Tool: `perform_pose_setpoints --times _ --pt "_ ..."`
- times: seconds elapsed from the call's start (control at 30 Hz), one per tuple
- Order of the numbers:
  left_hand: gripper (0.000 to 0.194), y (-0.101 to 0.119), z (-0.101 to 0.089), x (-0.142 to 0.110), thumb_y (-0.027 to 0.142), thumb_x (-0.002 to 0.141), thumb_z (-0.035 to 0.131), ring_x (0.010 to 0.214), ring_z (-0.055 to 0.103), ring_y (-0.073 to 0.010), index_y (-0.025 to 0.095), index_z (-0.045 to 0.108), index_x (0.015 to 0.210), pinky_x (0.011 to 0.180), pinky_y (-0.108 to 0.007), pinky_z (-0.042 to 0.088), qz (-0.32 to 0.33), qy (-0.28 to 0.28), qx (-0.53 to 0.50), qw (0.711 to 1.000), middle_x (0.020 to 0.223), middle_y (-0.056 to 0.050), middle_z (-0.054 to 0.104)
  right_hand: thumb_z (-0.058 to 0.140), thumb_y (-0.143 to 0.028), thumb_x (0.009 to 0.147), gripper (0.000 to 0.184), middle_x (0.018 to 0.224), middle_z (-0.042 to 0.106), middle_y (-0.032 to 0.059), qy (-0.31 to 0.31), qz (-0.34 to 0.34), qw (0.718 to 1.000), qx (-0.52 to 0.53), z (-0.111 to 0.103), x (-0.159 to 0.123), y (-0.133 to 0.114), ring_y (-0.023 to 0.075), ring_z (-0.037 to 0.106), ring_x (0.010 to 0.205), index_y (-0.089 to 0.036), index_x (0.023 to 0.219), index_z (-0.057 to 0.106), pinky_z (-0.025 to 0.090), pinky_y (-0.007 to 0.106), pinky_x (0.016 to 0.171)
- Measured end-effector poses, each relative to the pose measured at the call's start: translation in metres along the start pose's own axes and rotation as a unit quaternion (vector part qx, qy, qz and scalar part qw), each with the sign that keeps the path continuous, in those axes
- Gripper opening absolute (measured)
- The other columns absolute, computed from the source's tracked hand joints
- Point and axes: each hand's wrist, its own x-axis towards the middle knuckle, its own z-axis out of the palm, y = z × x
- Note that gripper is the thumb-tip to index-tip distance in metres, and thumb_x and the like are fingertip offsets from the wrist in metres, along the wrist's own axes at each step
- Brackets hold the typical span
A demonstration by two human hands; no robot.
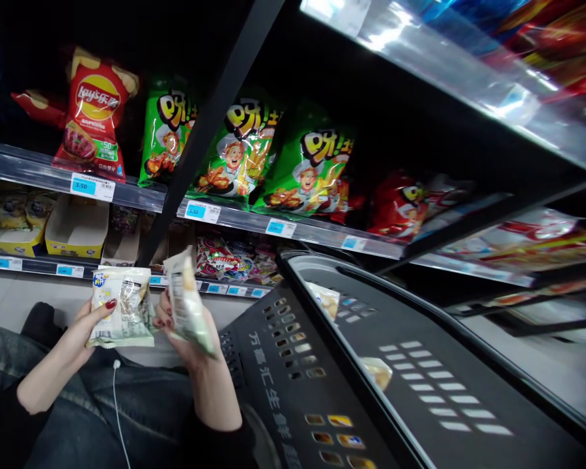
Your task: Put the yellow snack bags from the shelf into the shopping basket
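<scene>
My left hand [85, 332] grips a pale snack packet [122, 306] by its left edge, thumb on the front, holding it upright. My right hand [178, 335] is closed round a second pale snack packet [188, 303], tilted so its back faces me. The two packets sit side by side in front of my knees, low before the bottom store shelf [39, 264]. Both hands have red-painted nails.
A black shopping basket [371, 365] stands at my right with a few packets inside. On the upper shelf are a red crisp bag [95, 114] and green snack bags [239, 153]. Yellow cardboard trays [75, 228] sit on the lower shelf. A white earphone cable [117, 404] hangs over my jeans.
</scene>
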Motion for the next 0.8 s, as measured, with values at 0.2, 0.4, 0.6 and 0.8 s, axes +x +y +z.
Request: perform_pose_setpoints --times 0.2,0.4,0.6,0.8 --pt "0.048 0.007 -0.002 0.001 0.012 0.072 0.062 0.086 0.068 -0.0258 0.009 0.051 0.119 0.080 -0.034 0.054 0.002 0.002 -0.050 0.999 0.087 -0.011 0.074 0.056 -0.041 0.074 0.025 0.050 0.032 -0.0088 -0.173 0.065 0.978 0.093 0.002 -0.009 -0.008 0.0038 0.020 0.036 -0.020 0.069 0.042 0.015 0.011 0.031" --pt "0.045 0.006 -0.004 0.002 0.010 0.072 0.060 0.087 0.067 -0.0270 0.008 0.052 0.117 0.077 -0.035 0.056 -0.001 0.003 -0.061 0.998 0.086 -0.012 0.073 0.044 -0.039 0.084 0.023 0.049 0.035 -0.0101 -0.227 0.025 0.968 0.107 0.000 -0.008 -0.006 0.0017 0.013 0.029 -0.021 0.072 0.038 0.016 0.013 0.031" --pt "0.047 0.004 -0.008 0.001 0.009 0.067 0.064 0.089 0.066 -0.0283 0.010 0.056 0.114 0.079 -0.036 0.055 -0.004 -0.004 -0.071 0.997 0.086 -0.011 0.074 0.043 -0.043 0.084 0.030 0.043 0.033 -0.0099 -0.291 0.032 0.955 0.055 -0.002 -0.009 -0.006 0.0044 0.021 0.027 -0.022 0.065 0.034 0.023 0.016 0.036" --pt "0.036 0.004 -0.015 0.001 0.013 0.056 0.070 0.100 0.061 -0.0323 0.016 0.067 0.092 0.090 -0.042 0.048 -0.013 0.004 -0.099 0.995 0.088 -0.008 0.074 0.040 -0.041 0.086 0.030 0.043 0.033 -0.0096 -0.315 0.036 0.947 0.045 -0.005 -0.012 -0.009 0.0048 0.020 0.026 -0.022 0.064 0.034 0.023 0.017 0.036"
